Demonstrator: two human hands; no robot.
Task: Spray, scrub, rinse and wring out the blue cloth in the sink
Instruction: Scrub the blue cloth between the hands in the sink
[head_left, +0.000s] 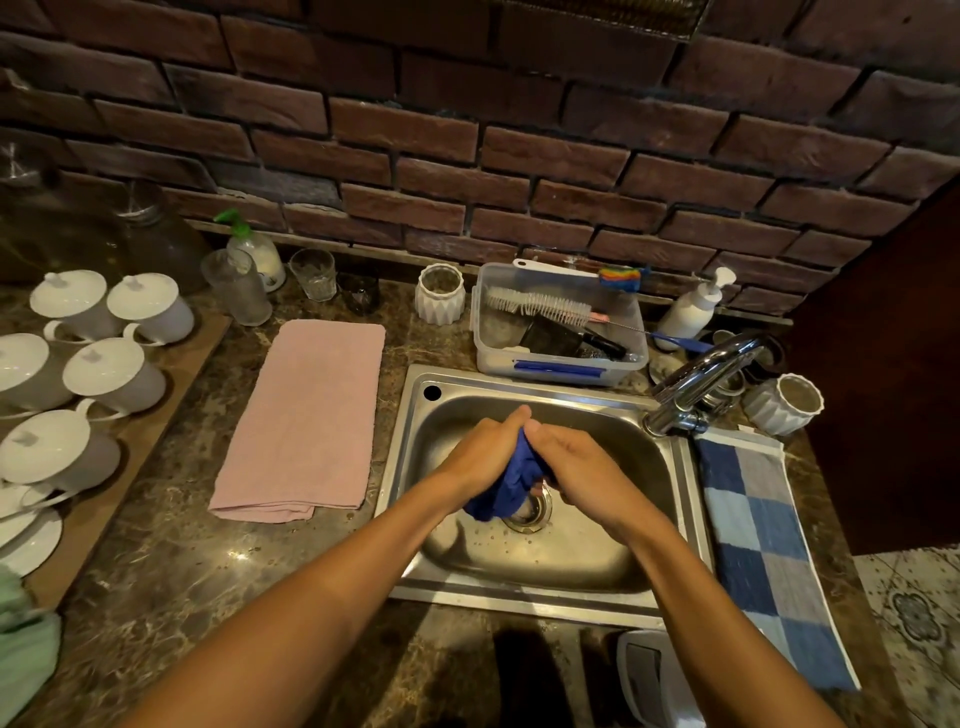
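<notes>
While we look down from the head camera, both of our hands meet over the middle of the stainless steel sink basin (613, 571), wrapped around the bunched dark blue cloth (506, 486). Our left hand (485, 452) grips the upper part of the cloth with fingers curled tight and pressed together, knuckles pointing toward the brick wall; our right hand (582, 475) closes on the cloth from the other side, fingers likewise curled around it and the thumb tip touching the left hand's fingertips. The cloth's loose lower end hangs out beneath the left hand, just above the round metal drain (532, 512), beside which water droplets speckle the basin floor. At the sink's right rear corner the curved chrome faucet (701, 384) rises, its spout angled away to the right of the basin. On the brown marble countertop (156, 571) left of the sink lies a folded pale pink towel (306, 421), and a blue-and-grey checked towel (769, 545) lies along the sink's right edge. Behind the sink stands a clear plastic tub (558, 332) holding a white bristle bottle brush (540, 306), with a white pump bottle (693, 306) to its right. Far left, white lidded ceramic cups (109, 374) stand on a wooden board.
</notes>
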